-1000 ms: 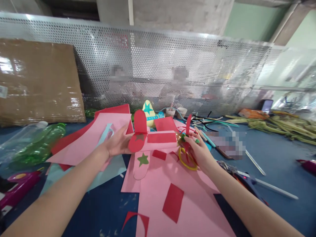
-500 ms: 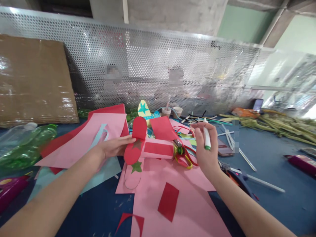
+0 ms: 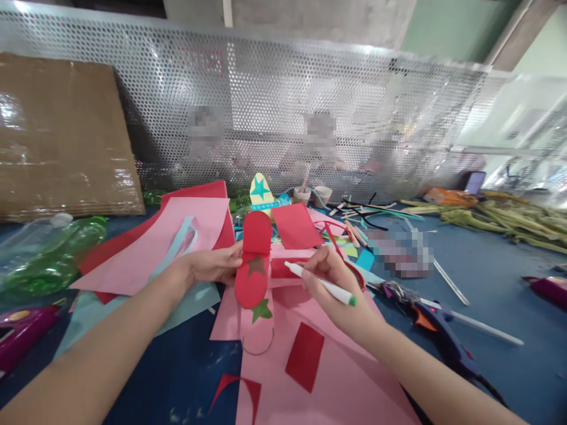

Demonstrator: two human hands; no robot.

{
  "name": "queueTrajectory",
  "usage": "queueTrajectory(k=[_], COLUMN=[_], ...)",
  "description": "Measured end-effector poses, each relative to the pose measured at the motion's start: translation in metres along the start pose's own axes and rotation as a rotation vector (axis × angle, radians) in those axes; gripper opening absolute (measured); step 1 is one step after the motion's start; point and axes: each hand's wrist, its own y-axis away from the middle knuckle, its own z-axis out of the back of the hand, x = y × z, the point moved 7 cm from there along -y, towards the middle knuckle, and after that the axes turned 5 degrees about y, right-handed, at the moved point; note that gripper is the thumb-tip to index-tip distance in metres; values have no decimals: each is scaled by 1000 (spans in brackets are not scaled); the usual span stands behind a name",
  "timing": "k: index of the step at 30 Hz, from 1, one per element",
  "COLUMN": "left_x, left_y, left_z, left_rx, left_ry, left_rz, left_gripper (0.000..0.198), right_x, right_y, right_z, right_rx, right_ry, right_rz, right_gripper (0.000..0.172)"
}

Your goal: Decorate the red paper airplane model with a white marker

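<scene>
My left hand (image 3: 216, 264) is closed on the left edge of a red rounded paper cutout (image 3: 251, 290), folded across its middle. A star-shaped hole is cut in its lower half. Below it, a green star (image 3: 263, 311) shows on pink paper with a curved line drawn under it. In my right hand (image 3: 339, 277) is a white marker (image 3: 328, 286) with green ends, its tip pointing left, apart from the cutout. Between the hands lies a pink-wrapped bottle with a red strip (image 3: 280, 268), its cap end hidden by my right hand.
Large pink paper (image 3: 274, 389) with a red scrap (image 3: 305, 357) spreads in front. A glue gun (image 3: 443, 330) lies right, a purple tool (image 3: 29, 330) left. Green bottles (image 3: 53, 254), stacked paper (image 3: 177, 236) and a cardboard sheet (image 3: 66, 141) are on the left; dried stalks (image 3: 509, 215) lie far right.
My right hand has come down and left, and the marker has swung from upright to pointing at the cutout. The cutout in my left hand has shifted slightly right in view.
</scene>
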Motion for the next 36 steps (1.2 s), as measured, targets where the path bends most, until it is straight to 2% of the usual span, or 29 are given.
queueTrajectory(k=[3,6,14,20,36], left_x=[1,2,6,6,5], left_y=[-1,-2,-3,-4,-3], left_z=[0,0,2,0,0], left_rx=[41,73,77,112,91], left_ry=[-37,-68,-89,-96,-97], left_rz=[-20,-21,9,14,-1], left_gripper=[95,97,91,95,97], right_x=[-4,-6,-4,-6,-6], right_y=[2,2,1,1,2], right_z=[-5,-4,-4,-6,-9], right_rx=[24,-23,-15,-4,68], right_ry=[14,16,32,31,38], right_rz=[-14,-18,17,11,-21], right_gripper=[17,18,19,20,21])
